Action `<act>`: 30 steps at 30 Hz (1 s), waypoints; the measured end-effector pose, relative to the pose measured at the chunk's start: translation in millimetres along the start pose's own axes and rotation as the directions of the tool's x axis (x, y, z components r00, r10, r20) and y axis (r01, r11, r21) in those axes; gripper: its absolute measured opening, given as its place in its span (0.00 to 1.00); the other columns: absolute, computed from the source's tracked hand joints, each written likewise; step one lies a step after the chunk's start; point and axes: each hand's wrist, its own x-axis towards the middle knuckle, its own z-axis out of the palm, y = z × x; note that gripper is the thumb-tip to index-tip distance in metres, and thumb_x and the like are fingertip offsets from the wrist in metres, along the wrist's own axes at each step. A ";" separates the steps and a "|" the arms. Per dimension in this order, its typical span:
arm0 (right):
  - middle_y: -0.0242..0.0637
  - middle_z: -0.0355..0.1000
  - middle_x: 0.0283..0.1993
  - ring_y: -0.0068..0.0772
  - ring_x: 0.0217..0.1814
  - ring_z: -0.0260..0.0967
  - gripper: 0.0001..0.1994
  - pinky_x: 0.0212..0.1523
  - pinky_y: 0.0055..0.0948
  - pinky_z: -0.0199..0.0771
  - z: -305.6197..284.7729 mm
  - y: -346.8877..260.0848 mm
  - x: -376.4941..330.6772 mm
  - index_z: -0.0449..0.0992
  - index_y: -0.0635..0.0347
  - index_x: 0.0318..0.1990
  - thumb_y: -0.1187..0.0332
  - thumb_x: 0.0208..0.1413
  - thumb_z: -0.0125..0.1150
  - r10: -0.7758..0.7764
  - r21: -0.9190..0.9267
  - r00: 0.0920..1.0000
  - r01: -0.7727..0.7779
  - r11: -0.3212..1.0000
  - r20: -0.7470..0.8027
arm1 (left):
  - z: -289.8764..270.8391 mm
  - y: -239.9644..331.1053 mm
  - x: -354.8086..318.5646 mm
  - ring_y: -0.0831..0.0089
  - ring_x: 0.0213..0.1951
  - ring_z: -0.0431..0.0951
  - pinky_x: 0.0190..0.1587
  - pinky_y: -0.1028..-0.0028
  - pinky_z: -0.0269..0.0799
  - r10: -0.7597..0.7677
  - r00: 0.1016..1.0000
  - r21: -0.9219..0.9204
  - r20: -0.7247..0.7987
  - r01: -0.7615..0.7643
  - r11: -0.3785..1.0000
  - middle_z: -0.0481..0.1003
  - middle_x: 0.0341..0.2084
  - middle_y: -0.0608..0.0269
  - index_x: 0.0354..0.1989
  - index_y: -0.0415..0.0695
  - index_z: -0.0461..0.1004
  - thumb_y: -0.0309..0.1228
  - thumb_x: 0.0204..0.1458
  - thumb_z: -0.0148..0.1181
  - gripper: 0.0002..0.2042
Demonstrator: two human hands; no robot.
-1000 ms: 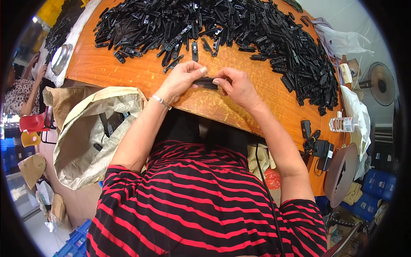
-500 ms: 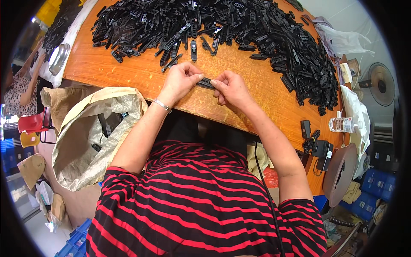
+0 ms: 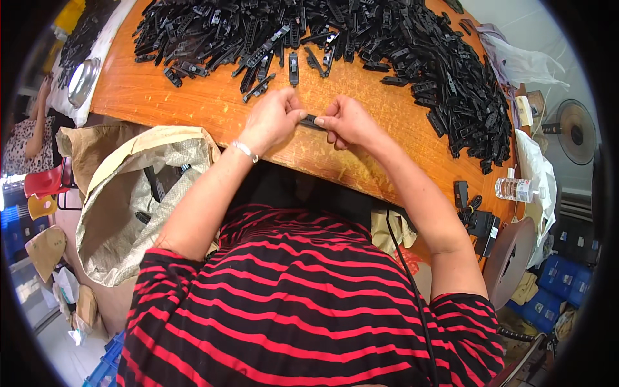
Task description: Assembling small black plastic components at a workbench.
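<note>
Between my two hands is a small elongated black plastic part (image 3: 311, 122), gripped at both ends just above the front of the wooden table (image 3: 187, 100). My left hand (image 3: 274, 121) pinches its left end between thumb and fingers. On its other end, my right hand (image 3: 350, 124) is closed, thumb on top and fingers curled under. Finer details of the part are too small to make out. A few loose black parts, one of them upright in view (image 3: 293, 68), lie just beyond my hands, in front of a large heap of similar parts (image 3: 251, 32).
An open woven sack (image 3: 106, 219) with some black parts inside stands at the left below the table edge. At the right are a power adapter with cable (image 3: 480, 222), a clear plastic bottle (image 3: 514, 189) and a fan (image 3: 576, 132). A metal bowl (image 3: 84, 82) sits at the far left.
My grip on the black part is kept, with both hands slightly shifted to the right. The part shows a little more between my fingertips. The whole view has moved slightly.
</note>
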 end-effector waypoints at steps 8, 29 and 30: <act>0.34 0.71 0.19 0.20 0.14 0.66 0.11 0.12 0.22 0.64 2.3 7.4 -8.0 0.69 0.66 0.33 0.67 0.58 0.61 -0.088 -0.067 0.996 0.089 0.994 0.019 | -28.3 -6.7 -38.8 0.83 0.24 0.66 0.29 0.78 0.65 0.000 1.000 -0.203 -0.015 -0.003 0.979 0.69 0.20 0.73 0.28 0.39 0.73 0.28 0.51 0.64 0.07; 0.42 0.74 0.35 0.47 0.40 0.74 0.07 0.40 0.40 0.74 -55.1 9.7 42.0 0.77 0.59 0.34 0.66 0.52 0.63 -0.618 -0.901 0.748 0.062 0.429 -0.243 | -57.8 14.1 -14.8 0.56 0.31 0.75 0.34 0.65 0.70 0.340 0.891 0.263 -0.302 -0.265 0.928 0.73 0.27 0.55 0.31 0.40 0.72 0.27 0.49 0.62 0.06; 0.41 0.73 0.35 0.46 0.39 0.74 0.07 0.40 0.40 0.74 -43.0 8.8 37.2 0.78 0.58 0.34 0.65 0.53 0.62 -0.603 -0.888 0.764 0.090 0.451 -0.229 | -48.1 17.3 2.7 0.55 0.34 0.76 0.36 0.63 0.72 0.318 0.898 0.308 -0.302 -0.224 0.925 0.73 0.29 0.55 0.34 0.41 0.72 0.29 0.49 0.63 0.08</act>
